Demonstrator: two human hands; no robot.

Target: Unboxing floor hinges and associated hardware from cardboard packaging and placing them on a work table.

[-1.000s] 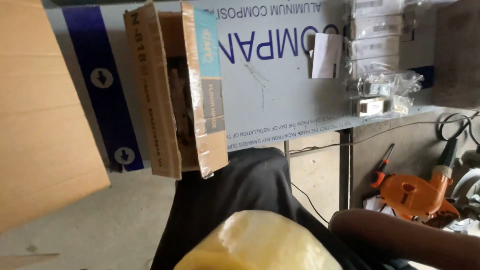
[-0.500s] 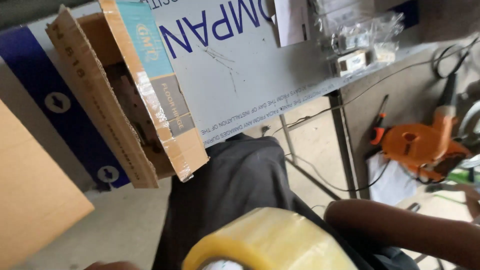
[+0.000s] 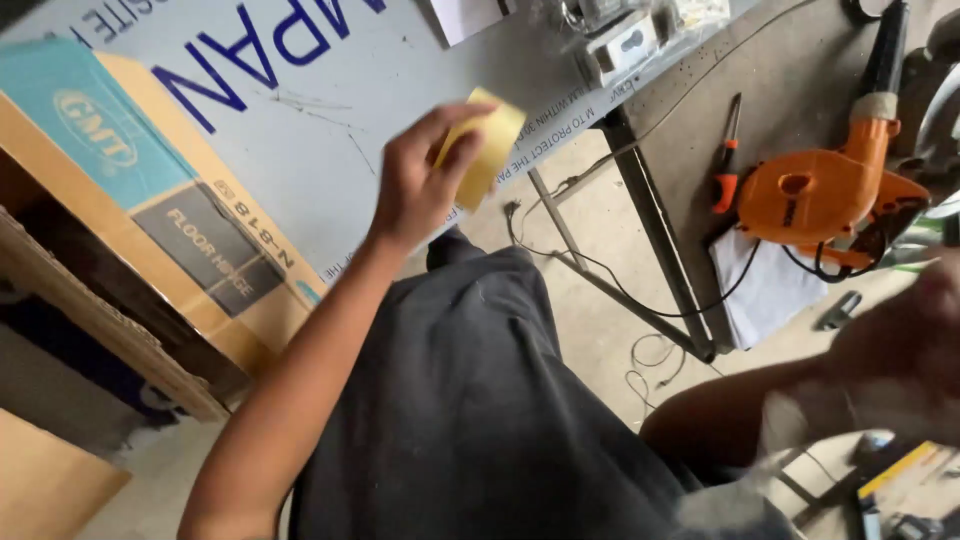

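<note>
- Here we see our left hand point(image 3: 415, 185) raised far from us, over the grey-white board on the bench point(image 3: 330, 130).
- The yellow tape piece point(image 3: 487, 150) sticks up and to the right of that grip, pinched at its near-left edge.
- Thumb and fingers are closed together on the tape piece.
- Our right hand point(image 3: 900, 350) is a blur at the near right; we cannot tell its grip.
- An orange power tool point(image 3: 820, 190) lies right, on the floor.
</note>
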